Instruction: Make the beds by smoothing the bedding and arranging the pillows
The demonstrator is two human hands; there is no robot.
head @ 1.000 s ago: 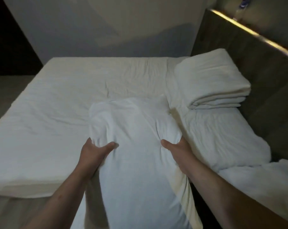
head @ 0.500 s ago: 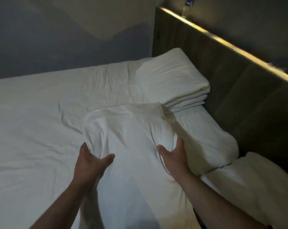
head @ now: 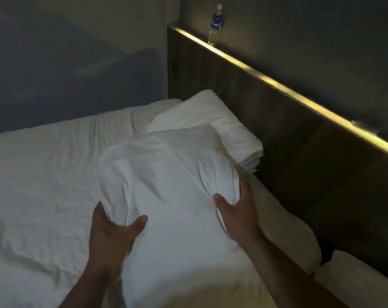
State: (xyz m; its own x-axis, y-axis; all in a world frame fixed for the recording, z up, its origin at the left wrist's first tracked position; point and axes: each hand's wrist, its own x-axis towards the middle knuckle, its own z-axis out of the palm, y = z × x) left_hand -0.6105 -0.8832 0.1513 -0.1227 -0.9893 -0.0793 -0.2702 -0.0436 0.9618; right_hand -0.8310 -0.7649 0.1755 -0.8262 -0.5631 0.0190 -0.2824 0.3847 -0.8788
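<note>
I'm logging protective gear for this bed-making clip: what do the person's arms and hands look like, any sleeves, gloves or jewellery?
The left forearm and right forearm are bare, with no sleeve edge in view. The left hand and right hand wear no gloves; no watch, bracelet or ring shows, though the dim light could hide a thin one.

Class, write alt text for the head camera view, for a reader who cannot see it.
The left hand and right hand grip a white pillow by its sides over a wrinkled white sheet. Folded bedding lies beside the dark headboard, and a water bottle stands on its lit top.
</note>
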